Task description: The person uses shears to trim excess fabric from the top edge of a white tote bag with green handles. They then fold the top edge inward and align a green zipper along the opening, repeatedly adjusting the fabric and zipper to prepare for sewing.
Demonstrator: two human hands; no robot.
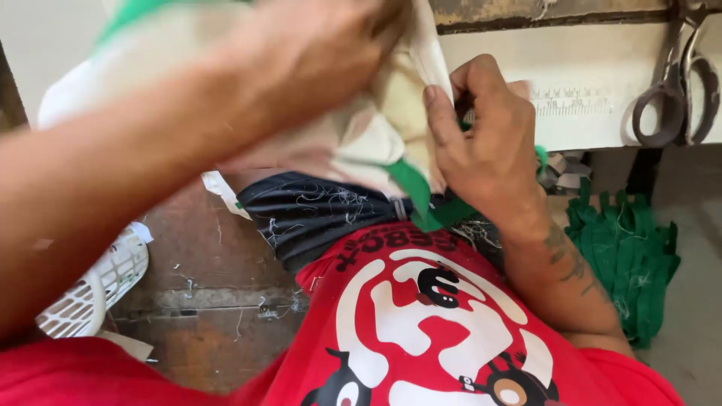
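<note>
Head view, looking down at the lap. A cream cloth piece (361, 143) with green trim (412, 188) is held up above the lap by both hands, close to the camera and just in front of the bench edge (602, 105).

Left hand (316, 45): blurred, laid over the top of the cream cloth, fingers curled into the fabric. Grip is closed on the cloth, though individual fingertips cannot be made out.

Right hand (485, 139): fingers folded together, thumb pressed along the right edge of the cloth where the green trim comes out below. Grip is clamped on that edge. A tattoo is seen on the right forearm.

The green trim hangs down from the cloth onto dark shorts (316, 210), which are covered in loose threads. A red printed shirt (421, 323) fills the lower frame.

Around it:
- Scissors (681, 83) are hung at the bench edge, upper right, well apart from both hands.
- A printed ruler scale is seen on the bench face, beside the right hand.
- A stack of green fabric pieces (628, 263) lies on the floor, right of the right forearm.
- A white plastic basket (94, 289) sits on the floor at left, under the left forearm.
</note>
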